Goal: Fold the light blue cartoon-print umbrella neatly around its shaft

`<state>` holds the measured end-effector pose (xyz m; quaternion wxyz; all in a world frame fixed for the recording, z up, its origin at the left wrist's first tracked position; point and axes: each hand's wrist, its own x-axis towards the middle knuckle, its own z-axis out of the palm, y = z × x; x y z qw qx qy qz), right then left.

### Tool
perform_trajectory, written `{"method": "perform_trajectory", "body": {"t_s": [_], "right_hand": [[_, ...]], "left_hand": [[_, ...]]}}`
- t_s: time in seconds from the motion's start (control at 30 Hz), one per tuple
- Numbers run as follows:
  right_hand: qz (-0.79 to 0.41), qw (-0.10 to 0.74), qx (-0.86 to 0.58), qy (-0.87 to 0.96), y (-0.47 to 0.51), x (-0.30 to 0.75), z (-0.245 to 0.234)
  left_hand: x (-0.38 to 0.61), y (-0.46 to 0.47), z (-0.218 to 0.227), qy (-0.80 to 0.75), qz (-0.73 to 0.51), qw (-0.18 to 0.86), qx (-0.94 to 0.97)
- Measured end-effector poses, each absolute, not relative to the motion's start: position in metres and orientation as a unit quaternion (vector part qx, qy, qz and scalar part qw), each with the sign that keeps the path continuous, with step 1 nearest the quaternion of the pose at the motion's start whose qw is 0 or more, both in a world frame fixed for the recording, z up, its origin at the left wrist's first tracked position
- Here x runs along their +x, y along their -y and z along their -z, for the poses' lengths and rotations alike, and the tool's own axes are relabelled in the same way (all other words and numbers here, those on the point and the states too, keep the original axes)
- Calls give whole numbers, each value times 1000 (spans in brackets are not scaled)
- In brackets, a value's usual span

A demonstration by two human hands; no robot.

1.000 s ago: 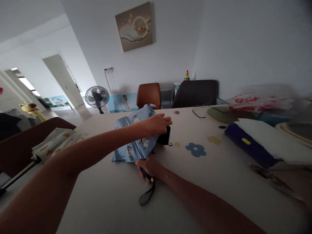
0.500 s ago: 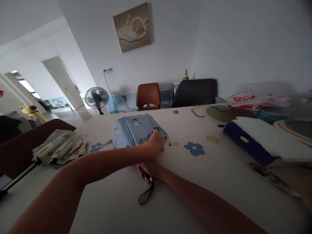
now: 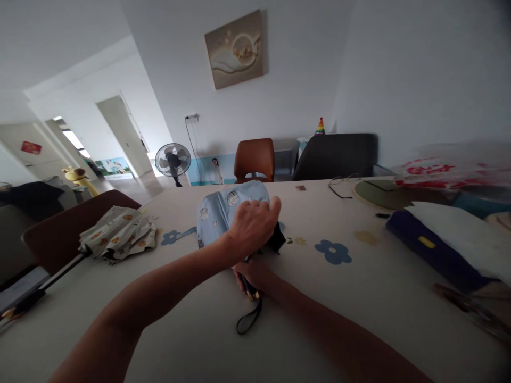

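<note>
A blue folding umbrella [image 3: 217, 215] with a cartoon print lies on the table, its canopy bunched up in loose folds. My left hand [image 3: 255, 221] presses on the canopy with fingers curled over the cloth, thumb pointing to the right; its fingertips are hidden. Below it, partly covered by the left forearm, my right hand [image 3: 255, 274] is wrapped round the umbrella's dark handle [image 3: 250, 290]. A black wrist strap [image 3: 249, 319] loops down from the handle's end. Dark inner cloth shows to the right of my left hand.
Another umbrella, cream with an animal print [image 3: 120, 234], lies half folded at the left. On the right are a purple package [image 3: 435, 250], a plastic bag [image 3: 439, 170], glasses [image 3: 339, 189] and a green round mat [image 3: 375, 194]. Chairs [image 3: 254, 159] stand beyond the white table [image 3: 295, 330].
My left hand has moved from the canopy's right edge up over its top, and the dark underside has come into sight. The right hand keeps its grip. The view has turned slightly left.
</note>
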<state>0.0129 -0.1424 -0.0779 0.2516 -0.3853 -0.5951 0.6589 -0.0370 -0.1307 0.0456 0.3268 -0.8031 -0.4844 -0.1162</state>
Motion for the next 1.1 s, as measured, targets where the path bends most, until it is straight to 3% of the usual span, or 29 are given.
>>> {"method": "perform_trajectory", "body": {"t_s": [0.17,0.43,0.57,0.73,0.8,0.93,1.1], "right_hand": [[-651,241,-389,605,142,13,78],[-644,225,-395,616,143,11,80],[-632,239,-396,622,141,8,82],[-633,250,-394,618,143,7,79],[-640,245,-392,615,145,8,77],[-634,245,-385,625,146,9,74],[-626,235,-382,638,146,10,72]], "left_hand": [[-79,179,-48,472,233,408,-746],[-135,202,-33,516,197,438,-709],[-144,195,-42,473,143,362,-791],[-139,157,-63,427,57,64,-900],[-132,132,-66,482,60,5,-874],[-120,88,-63,600,102,40,-792],[-115,67,-58,640,118,85,-754]]}}
